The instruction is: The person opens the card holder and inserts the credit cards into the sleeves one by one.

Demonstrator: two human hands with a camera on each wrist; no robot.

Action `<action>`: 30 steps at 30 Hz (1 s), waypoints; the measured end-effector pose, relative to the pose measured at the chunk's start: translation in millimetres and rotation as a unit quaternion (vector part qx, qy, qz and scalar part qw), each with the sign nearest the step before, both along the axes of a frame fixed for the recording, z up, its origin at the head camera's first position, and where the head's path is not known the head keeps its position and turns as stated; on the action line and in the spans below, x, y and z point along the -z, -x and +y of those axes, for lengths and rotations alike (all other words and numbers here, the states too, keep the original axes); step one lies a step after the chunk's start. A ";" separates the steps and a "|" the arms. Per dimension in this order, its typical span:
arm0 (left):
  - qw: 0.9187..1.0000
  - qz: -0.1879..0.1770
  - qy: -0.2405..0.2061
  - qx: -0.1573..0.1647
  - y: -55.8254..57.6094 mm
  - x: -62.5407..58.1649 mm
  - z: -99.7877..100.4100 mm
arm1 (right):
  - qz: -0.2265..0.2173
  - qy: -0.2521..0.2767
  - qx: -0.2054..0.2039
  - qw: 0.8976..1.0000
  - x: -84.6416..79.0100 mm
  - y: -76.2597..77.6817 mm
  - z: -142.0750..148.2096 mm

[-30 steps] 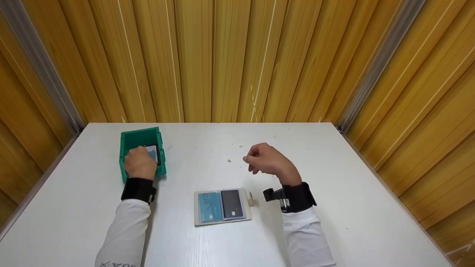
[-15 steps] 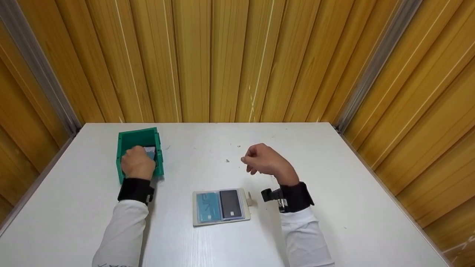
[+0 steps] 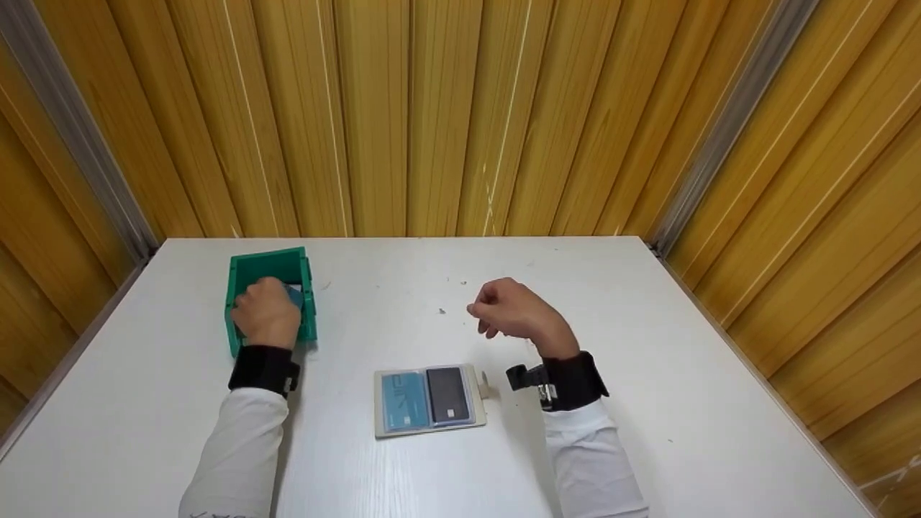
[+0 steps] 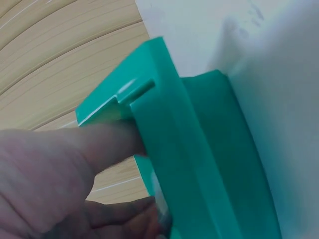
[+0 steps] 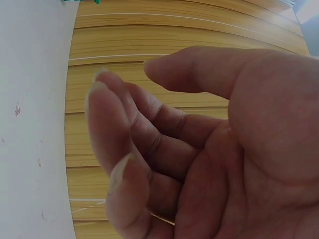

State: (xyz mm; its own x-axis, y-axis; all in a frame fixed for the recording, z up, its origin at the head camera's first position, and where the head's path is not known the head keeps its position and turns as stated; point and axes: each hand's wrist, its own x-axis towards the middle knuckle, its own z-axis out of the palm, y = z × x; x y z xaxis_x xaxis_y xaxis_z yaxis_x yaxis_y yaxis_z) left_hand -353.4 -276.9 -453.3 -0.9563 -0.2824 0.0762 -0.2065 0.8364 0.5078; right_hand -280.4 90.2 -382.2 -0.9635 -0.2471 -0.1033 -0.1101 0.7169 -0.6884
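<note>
My left hand reaches down into a green plastic bin at the left of the table. A blue card shows beside the hand inside the bin. In the left wrist view the thumb passes over the bin's wall, and the fingertips are hidden behind it, so their hold cannot be made out. My right hand hovers above the table, fingers loosely curled and holding nothing. Between the forearms lies an opened card holder, with a light blue card and a dark card in clear sleeves.
The white table has small dark specks near its middle. Yellow wood-patterned panels stand behind it and at both sides. A strap tab sticks out from the card holder's right edge.
The left hand shifts slightly inside the bin, and the blue card beside it changes angle. The right hand stays in place. The whole view drifts a little early on.
</note>
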 end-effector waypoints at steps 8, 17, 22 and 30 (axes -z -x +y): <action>0.998 0.045 -0.050 0.003 -3.9 -6.1 -12.6 | -0.005 0.005 -0.006 1.000 2.2 2.9 -2.3; 0.992 0.039 -0.123 -0.010 -10.0 -12.8 -30.8 | -0.010 -0.001 -0.007 1.000 3.8 9.6 -5.5; 0.986 0.030 -0.164 -0.001 -12.8 -21.9 -32.2 | -0.002 0.001 -0.025 1.000 5.0 14.8 -2.9; 0.977 0.018 -0.209 0.039 -19.9 -45.4 -22.3 | 0.008 -0.009 -0.023 1.000 5.3 18.2 0.7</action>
